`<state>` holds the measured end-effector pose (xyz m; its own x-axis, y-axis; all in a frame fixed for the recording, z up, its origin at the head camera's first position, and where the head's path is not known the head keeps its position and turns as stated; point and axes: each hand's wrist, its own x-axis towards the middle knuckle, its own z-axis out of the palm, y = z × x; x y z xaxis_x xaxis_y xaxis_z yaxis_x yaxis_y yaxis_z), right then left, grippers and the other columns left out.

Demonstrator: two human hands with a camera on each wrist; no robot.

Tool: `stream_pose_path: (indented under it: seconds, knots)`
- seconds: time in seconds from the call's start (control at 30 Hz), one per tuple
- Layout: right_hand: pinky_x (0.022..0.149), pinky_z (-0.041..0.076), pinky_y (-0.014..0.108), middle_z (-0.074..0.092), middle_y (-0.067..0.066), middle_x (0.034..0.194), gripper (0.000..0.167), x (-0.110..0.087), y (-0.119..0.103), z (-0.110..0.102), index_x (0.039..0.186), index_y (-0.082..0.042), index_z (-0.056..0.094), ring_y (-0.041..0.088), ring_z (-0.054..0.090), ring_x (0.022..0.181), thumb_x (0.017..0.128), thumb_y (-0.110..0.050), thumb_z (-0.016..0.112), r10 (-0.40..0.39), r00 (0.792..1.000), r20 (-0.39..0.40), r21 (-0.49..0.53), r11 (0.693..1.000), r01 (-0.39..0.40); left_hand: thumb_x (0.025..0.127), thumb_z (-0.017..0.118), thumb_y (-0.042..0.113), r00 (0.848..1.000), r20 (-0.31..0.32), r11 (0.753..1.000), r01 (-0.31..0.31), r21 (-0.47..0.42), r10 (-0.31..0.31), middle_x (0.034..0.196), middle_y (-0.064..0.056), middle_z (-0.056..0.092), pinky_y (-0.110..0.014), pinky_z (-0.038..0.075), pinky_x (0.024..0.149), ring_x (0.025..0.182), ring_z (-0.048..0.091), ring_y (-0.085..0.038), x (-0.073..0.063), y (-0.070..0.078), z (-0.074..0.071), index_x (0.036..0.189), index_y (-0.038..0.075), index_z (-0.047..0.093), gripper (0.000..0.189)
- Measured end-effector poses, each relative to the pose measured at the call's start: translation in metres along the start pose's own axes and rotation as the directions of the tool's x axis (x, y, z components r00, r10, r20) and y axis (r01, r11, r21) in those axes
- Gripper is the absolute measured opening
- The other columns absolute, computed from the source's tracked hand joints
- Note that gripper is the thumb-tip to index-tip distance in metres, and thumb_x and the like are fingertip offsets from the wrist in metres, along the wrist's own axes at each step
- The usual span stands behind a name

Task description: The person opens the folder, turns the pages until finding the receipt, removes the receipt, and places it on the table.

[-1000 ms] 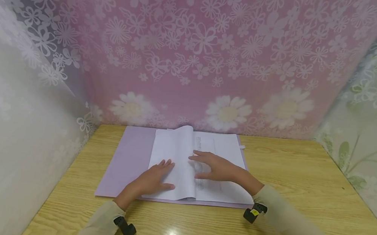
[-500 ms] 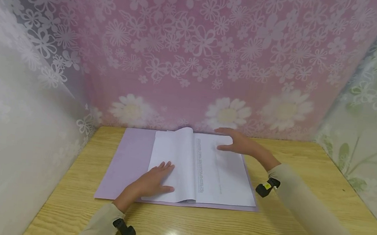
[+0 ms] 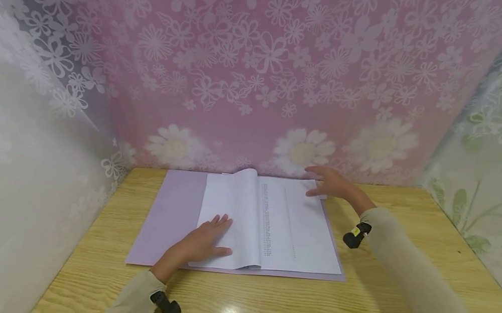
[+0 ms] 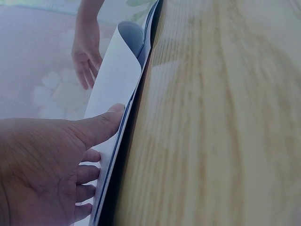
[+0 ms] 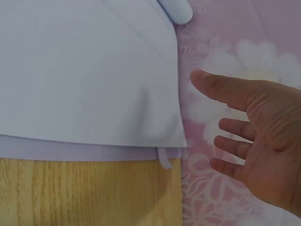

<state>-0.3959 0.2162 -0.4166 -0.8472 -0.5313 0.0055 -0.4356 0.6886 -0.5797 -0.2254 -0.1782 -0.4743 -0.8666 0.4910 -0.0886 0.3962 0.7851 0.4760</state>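
A lilac folder [image 3: 178, 205] lies opened out in the middle of a wood-grain table [image 3: 407, 232], its far edge close to a pink flowered backdrop [image 3: 263, 77]. On it are white pages: turned pages [image 3: 242, 211] on the left side, bulging in a rounded curl beside the middle, and a printed page [image 3: 306, 237] on the right. Narrow columns of small print run down that right page, the longest next to the curl; the words are too small to read.

The person's left hand [image 3: 201, 241] rests palm down on the turned pages near their lower edge, fingers straight and thumb stretched well away from them, gripping nothing. The right hand [image 3: 332, 183] is at the far right corner of the printed page, thumb and fingers wide apart and nothing between them; the right wrist view shows a gap between the fingertips and the sheet. A short pale strip [image 5: 164, 158] pokes out from the folder's edge near that corner.

Both arms wear beige sleeves [image 3: 412, 273], and a small black camera is strapped to each wrist, the right one [image 3: 353, 237] bearing a yellow mark
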Motion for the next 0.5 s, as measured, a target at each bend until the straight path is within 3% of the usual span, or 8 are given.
stream_pose_path:
  seconds: [0.27, 0.5]
  knots:
    - [0.116, 0.030, 0.069, 0.043, 0.033, 0.153, 0.061, 0.007, 0.019, 0.009, 0.140, 0.003, 0.057, 0.054, 0.038, 0.141, 0.086, -0.012, 0.081, -0.016, 0.999, -0.036, -0.016, 1.000, 0.015, 0.097, 0.068, 0.042, 1.000, 0.001, 1.000, 0.022, 0.006, -0.022, 0.169, -0.015, 0.023, -0.055, 0.020, 0.127, 0.158, 0.018, -0.037, 0.001, -0.002, 0.000, 0.160, 0.006, 0.030, 0.082]
    - [0.117, 0.029, 0.070, 0.040, 0.030, 0.156, 0.068, 0.011, 0.034, 0.018, 0.147, 0.000, 0.051, 0.053, 0.034, 0.144, 0.089, -0.020, 0.081, 0.013, 1.000, -0.009, -0.038, 0.999, -0.013, 0.097, 0.069, 0.040, 1.000, 0.000, 1.000, 0.013, -0.003, -0.013, 0.169, -0.016, 0.024, -0.056, 0.021, 0.126, 0.157, 0.019, -0.039, 0.001, -0.002, 0.001, 0.160, 0.005, 0.031, 0.082]
